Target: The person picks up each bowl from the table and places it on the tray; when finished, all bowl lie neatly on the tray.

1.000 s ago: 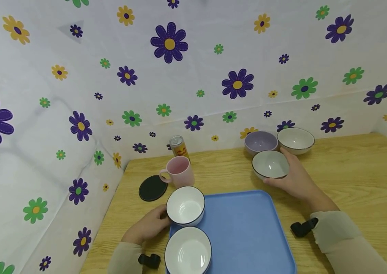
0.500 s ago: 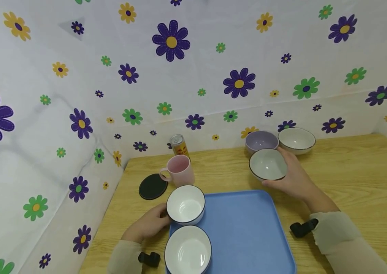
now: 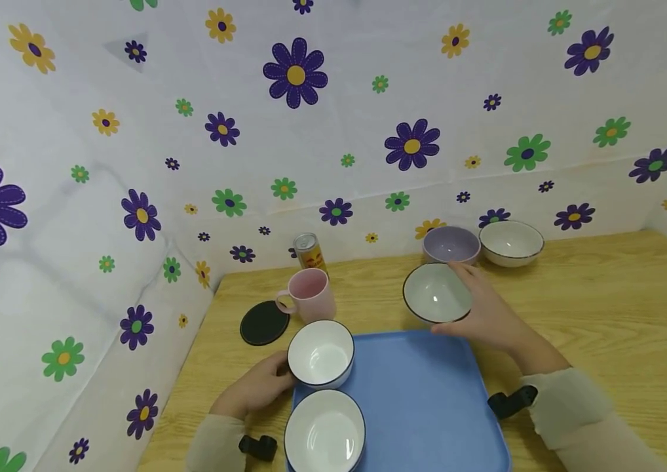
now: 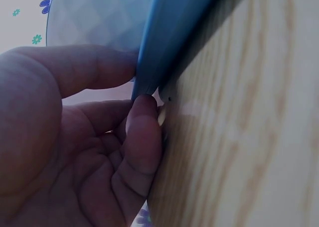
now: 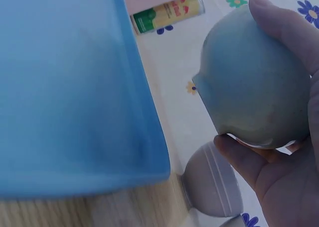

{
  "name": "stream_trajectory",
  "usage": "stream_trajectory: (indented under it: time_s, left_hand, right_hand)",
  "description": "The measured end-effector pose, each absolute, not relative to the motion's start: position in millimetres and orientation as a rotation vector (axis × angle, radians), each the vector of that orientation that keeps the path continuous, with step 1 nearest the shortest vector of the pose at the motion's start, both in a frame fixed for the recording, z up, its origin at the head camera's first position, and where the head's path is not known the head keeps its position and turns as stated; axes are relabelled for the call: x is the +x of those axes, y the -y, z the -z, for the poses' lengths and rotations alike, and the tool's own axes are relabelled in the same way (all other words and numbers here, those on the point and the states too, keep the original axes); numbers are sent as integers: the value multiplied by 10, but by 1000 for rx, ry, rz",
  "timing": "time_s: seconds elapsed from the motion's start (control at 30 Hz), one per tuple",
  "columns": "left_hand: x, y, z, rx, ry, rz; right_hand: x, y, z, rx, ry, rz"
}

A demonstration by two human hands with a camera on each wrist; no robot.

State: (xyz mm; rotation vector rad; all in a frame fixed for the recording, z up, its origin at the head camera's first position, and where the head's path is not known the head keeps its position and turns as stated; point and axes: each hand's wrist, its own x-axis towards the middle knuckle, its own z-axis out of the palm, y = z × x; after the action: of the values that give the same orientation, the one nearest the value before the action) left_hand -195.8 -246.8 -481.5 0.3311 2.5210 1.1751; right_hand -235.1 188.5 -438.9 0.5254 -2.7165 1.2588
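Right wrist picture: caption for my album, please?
Right grip holds a bowl, with blue tray, purple bowl and can in view.

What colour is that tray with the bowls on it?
Blue; the tray shows best in the head view.

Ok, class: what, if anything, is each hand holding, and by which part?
Right hand: a dark-rimmed white bowl, by its right side. Left hand: the blue tray, by its left edge.
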Motion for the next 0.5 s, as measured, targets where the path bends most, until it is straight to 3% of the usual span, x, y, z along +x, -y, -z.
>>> stream_trajectory:
  time_s: [0.5]
  left_hand:
    - [-1951, 2458, 4827, 303, -2520, -1176]
  right_hand:
    - [-2211, -1598, 4422, 828, 2747, -1386]
